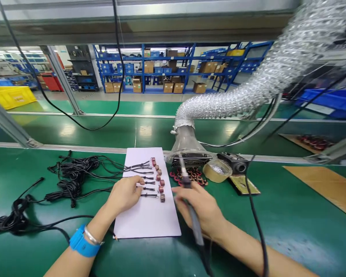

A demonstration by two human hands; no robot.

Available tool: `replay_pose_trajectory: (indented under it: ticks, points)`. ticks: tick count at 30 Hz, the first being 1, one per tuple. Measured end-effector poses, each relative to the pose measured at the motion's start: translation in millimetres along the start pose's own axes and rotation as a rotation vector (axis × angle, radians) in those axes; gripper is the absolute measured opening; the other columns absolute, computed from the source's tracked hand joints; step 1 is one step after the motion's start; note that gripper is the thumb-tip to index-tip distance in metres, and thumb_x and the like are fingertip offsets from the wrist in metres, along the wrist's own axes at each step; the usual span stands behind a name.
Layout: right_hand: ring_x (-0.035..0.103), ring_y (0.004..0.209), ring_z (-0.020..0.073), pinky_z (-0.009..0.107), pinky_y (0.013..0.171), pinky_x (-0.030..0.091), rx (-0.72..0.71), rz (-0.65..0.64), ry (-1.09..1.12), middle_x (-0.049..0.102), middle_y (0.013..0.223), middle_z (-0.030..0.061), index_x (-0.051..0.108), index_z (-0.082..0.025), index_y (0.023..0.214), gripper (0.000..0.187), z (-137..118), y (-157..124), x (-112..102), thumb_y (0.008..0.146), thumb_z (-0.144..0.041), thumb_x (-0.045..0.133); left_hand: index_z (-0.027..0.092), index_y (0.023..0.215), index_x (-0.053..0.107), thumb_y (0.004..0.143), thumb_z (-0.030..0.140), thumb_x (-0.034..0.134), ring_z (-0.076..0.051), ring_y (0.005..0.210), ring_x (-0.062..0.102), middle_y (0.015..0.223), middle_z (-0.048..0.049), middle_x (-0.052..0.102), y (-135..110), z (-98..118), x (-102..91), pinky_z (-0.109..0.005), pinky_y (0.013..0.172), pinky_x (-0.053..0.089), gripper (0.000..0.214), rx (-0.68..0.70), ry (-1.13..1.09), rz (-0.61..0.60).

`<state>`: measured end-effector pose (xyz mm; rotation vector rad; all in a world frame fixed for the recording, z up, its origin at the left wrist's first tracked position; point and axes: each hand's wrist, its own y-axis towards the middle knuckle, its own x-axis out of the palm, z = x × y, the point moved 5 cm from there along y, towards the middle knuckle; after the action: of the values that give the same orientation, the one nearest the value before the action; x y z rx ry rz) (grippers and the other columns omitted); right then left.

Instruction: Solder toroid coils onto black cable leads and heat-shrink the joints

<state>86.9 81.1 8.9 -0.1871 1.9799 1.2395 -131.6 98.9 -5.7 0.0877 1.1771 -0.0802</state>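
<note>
My left hand (127, 193) rests on a white board (147, 225), thumb and index finger pinched around the end of a black cable (150, 182). Several such cable ends with bare wire tips lie side by side on the board. Just right of the tips runs a column of small copper-and-red wound coils (162, 197). My right hand (203, 209) grips a soldering iron (194, 223) by its grey handle. Its tip points up and away, beside the fume hood (187, 142); it appears apart from the coils and wires.
Bundled black cables (72, 177) lie at left. Behind the iron are a heap of small red and copper parts (194, 175), a tape roll (217, 170) and a black device with a yellow sponge tray (244, 184). A silver duct (233, 102) hangs overhead; brown cardboard (325, 186) lies right.
</note>
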Motion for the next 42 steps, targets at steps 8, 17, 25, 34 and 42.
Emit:
replay_pose_trajectory:
  ticks: [8, 17, 25, 34, 42]
  points:
    - [0.065, 0.063, 0.0185, 0.028, 0.056, 0.048, 0.352, 0.093, -0.244, 0.067, 0.081, 0.0045, 0.049, -0.019, 0.097, 0.016, 105, -71, -43, 0.085, -0.025, 0.057, 0.021, 0.091, 0.065, 0.092, 0.033, 0.042, -0.014, 0.05, 0.04, 0.051, 0.0063, 0.036, -13, 33, -6.6, -0.024, 0.054, 0.027, 0.026, 0.052, -0.163, 0.04]
    - [0.061, 0.067, 0.0178, 0.028, 0.062, 0.047, 0.449, 0.013, -0.165, 0.061, 0.079, 0.0036, 0.051, -0.018, 0.094, 0.017, 131, -64, -13, 0.079, -0.024, 0.055, 0.02, 0.093, 0.066, 0.092, 0.04, 0.044, -0.013, 0.051, 0.035, 0.054, 0.0068, 0.027, -18, 40, -14.0, -0.024, 0.055, 0.027, 0.03, 0.085, -0.145, 0.053]
    - [0.063, 0.079, 0.0146, 0.028, 0.073, 0.052, 0.197, -0.067, 0.227, 0.064, 0.09, 0.003, 0.042, -0.022, 0.097, 0.022, 50, -71, -42, 0.08, -0.018, 0.056, 0.024, 0.098, 0.067, 0.092, 0.03, 0.042, -0.017, 0.063, 0.058, 0.066, 0.0011, 0.062, -29, 103, -2.4, -0.026, 0.06, 0.038, 0.027, 0.134, -0.113, -0.291]
    - [0.056, 0.074, 0.0155, 0.027, 0.066, 0.048, 0.046, -0.291, 0.448, 0.061, 0.085, 0.004, 0.045, -0.02, 0.1, 0.021, 29, -80, -30, 0.082, -0.014, 0.054, 0.022, 0.118, 0.054, 0.081, 0.034, 0.059, -0.028, 0.086, 0.069, 0.095, -0.0075, 0.073, -42, 139, 65.0, -0.034, 0.07, 0.05, 0.039, 0.187, 0.036, -0.464]
    - [0.055, 0.079, 0.0158, 0.028, 0.07, 0.048, 0.097, -0.323, 0.524, 0.061, 0.089, 0.0035, 0.043, -0.021, 0.098, 0.02, 22, -81, -27, 0.085, -0.006, 0.047, 0.023, 0.114, 0.056, 0.083, 0.027, 0.058, -0.026, 0.088, 0.069, 0.098, -0.0048, 0.073, -42, 132, 77.1, -0.034, 0.072, 0.051, 0.032, 0.166, -0.057, -0.478]
